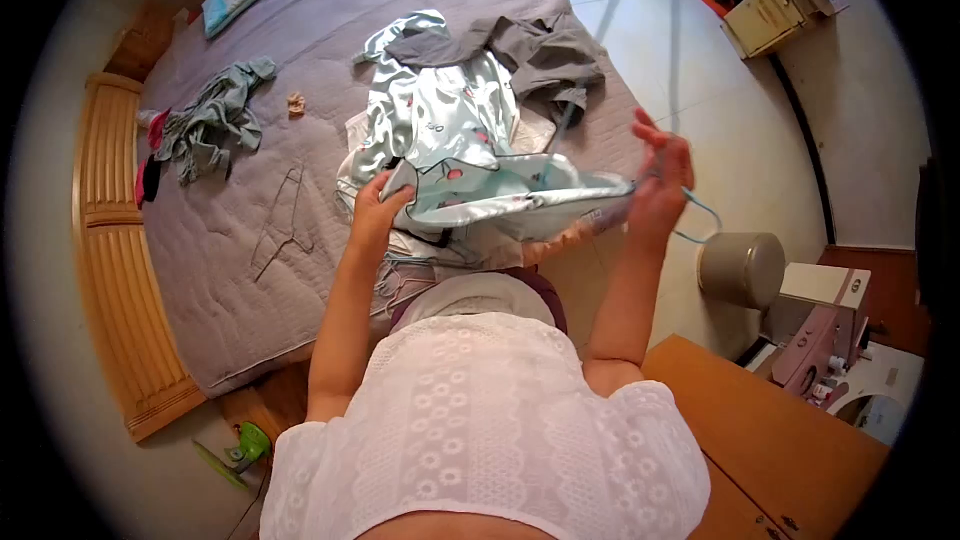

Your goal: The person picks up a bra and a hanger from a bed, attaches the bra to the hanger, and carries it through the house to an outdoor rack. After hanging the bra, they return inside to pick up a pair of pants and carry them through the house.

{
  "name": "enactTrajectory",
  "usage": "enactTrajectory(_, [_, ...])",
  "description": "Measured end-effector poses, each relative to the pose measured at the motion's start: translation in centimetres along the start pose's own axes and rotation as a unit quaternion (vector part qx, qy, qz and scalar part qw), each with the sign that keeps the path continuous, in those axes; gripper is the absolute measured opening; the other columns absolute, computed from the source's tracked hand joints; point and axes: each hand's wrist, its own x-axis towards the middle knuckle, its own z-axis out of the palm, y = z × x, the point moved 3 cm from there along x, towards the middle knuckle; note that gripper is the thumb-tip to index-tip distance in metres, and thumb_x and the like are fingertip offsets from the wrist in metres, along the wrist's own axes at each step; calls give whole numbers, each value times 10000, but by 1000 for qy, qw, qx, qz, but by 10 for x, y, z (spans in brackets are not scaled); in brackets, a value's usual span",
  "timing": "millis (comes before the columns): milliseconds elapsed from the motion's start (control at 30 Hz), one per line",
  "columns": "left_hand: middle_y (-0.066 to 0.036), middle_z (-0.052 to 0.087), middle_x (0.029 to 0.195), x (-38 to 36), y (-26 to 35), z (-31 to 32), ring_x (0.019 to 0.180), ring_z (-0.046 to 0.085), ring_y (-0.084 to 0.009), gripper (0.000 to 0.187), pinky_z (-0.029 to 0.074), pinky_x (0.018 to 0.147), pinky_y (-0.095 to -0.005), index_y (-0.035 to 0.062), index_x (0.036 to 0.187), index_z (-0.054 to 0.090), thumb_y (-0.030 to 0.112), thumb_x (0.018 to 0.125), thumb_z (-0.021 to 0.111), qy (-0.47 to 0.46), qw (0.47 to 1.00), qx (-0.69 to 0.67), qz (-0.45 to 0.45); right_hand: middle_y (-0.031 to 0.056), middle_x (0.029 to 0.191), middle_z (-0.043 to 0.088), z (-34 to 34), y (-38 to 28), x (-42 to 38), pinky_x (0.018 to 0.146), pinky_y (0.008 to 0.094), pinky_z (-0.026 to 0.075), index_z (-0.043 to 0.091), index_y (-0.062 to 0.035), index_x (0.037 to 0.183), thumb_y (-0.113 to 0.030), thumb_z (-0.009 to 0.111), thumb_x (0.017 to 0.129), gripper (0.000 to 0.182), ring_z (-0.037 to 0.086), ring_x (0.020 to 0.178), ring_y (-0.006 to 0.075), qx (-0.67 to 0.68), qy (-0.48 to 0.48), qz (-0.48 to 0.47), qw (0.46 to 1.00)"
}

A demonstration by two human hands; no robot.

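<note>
- Pale green satin garment (455, 135), with dark piping and a small print, stretched between 2 hands and spread on the bed beyond them.
- Left hand (380, 205): thumb and fingers pinch a piped corner.
- Right hand (657, 180): blurred, at the cloth's opposite end; I cannot tell what it grips. A light blue loop (718, 221) curves out just beside it.
- Handling: likely light, limp and slippery, not fragile; the piped edge should give the firmest hold.
- Writing: none legible, neither on the satin nor on the sewing machine (815, 350) right of the right hand.
</note>
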Motion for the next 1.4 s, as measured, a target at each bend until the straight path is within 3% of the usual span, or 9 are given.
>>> enactTrajectory(233, [-4, 547, 839, -15, -44, -58, 753, 487, -75, 285, 387, 669, -224, 49, 926, 555, 304, 824, 481, -1, 960, 268, -83, -11, 497, 342, -83, -54, -7, 489, 256, 353, 477, -21, 941, -223, 429, 836, 233, 320, 459, 93, 63, 341, -66, 936])
enactTrajectory(533, [-104, 423, 1146, -33, 209, -82, 1052, 409, -226, 499, 338, 892, -370, 51, 1150, 396, 377, 787, 502, 187, 927, -64, 319, -7, 520, 468, -114, 48, -27, 400, 210, 353, 550, -46, 893, -156, 565, 740, 190, 422, 416, 79, -360, 140, 286, 877])
enactTrajectory(633, [-151, 496, 1063, -63, 318, -108, 989, 476, -257, 431, 374, 854, -352, 21, 1118, 431, 269, 779, 528, 234, 817, 62, 524, 22, 531, 509, -109, 60, -25, 428, 237, 376, 560, -39, 906, -155, 532, 751, 195, 475, 459, 97, -480, 31, 313, 819])
enactTrajectory(700, [-181, 552, 940, -90, 363, -131, 886, 538, -269, 326, 419, 768, -343, -10, 1036, 490, 162, 761, 525, 390, 329, 702, 497, 42, 542, 531, -104, 63, -27, 467, 252, 397, 560, -41, 914, -156, 511, 756, 202, 504, 491, 108, -512, 5, 246, 823])
enactTrajectory(767, [-151, 481, 1016, -88, 380, -138, 920, 476, -235, 399, 351, 868, -370, 4, 999, 419, 373, 857, 366, 108, 639, 292, 703, 46, 537, 527, -99, 66, -31, 493, 255, 404, 556, -30, 915, -149, 504, 758, 204, 510, 500, 123, -500, 0, 252, 829])
enactTrajectory(833, [-165, 534, 920, -88, 380, -213, 841, 524, -259, 302, 397, 772, -352, -12, 948, 487, 242, 785, 462, 323, 444, 604, 579, 19, 547, 503, -109, 78, -38, 411, 200, 349, 540, -27, 962, -166, 503, 778, 233, 445, 455, 70, -502, -24, 238, 831])
enactTrajectory(1100, [-122, 567, 888, -5, 18, -374, 776, 544, -214, 286, 427, 678, -321, 7, 886, 551, 236, 718, 578, 347, 774, 515, 125, 66, 570, 532, -114, 101, -78, 532, 283, 403, 531, -18, 912, -157, 498, 762, 208, 526, 537, 149, -556, -111, 321, 759])
enactTrajectory(1200, [-101, 558, 942, -37, -89, -244, 795, 540, -165, 369, 422, 684, -287, 23, 953, 559, 315, 729, 580, 273, 876, 368, -148, 87, 600, 558, -111, 116, -61, 565, 308, 414, 532, -32, 911, -179, 501, 759, 213, 548, 561, 191, -611, -141, 299, 719])
enactTrajectory(1400, [-181, 521, 1010, -44, -265, -247, 960, 491, -271, 612, 386, 819, -324, -16, 1096, 445, 350, 643, 632, 118, 866, 413, -256, 175, 922, 560, -4, 124, 32, 698, 357, 421, 441, -64, 1120, -137, 511, 751, 382, 561, 768, 290, -537, -237, 44, 808])
